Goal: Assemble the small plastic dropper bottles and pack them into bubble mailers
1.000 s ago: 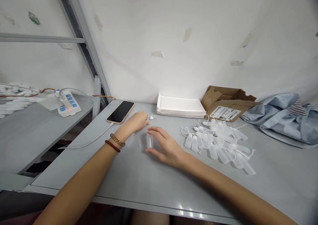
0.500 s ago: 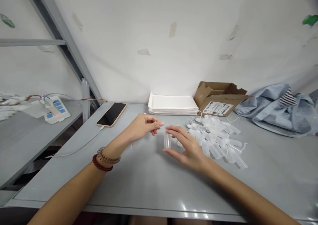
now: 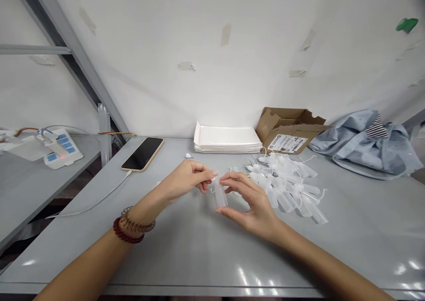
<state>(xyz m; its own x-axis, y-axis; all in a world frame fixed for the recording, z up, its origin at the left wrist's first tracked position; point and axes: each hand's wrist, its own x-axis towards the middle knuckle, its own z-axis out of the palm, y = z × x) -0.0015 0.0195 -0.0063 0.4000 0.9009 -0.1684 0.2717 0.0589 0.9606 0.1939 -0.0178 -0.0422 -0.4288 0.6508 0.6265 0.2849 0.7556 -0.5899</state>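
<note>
My right hand (image 3: pixel 250 206) grips a small translucent plastic bottle (image 3: pixel 220 195) between thumb and fingers, just above the grey table (image 3: pixel 186 248). My left hand (image 3: pixel 186 180), with bead bracelets on its wrist, pinches something tiny at the bottle's top; I cannot make out what it is. The two hands meet at mid-table. To the right lies a pile of several similar translucent bottles with strap caps (image 3: pixel 287 186). A tiny white piece (image 3: pixel 188 156) lies beyond my left hand.
A phone (image 3: pixel 143 153) on a white cable lies at the back left. A stack of white trays (image 3: pixel 227 140), an open cardboard box (image 3: pixel 288 130) and a blue garment (image 3: pixel 368 144) line the wall. A power strip (image 3: pixel 59 150) sits on the left bench.
My left hand came away from the table near the small white piece and moved right to the bottle's top. My right hand lifted the bottle slightly. The camera view shifted right.
</note>
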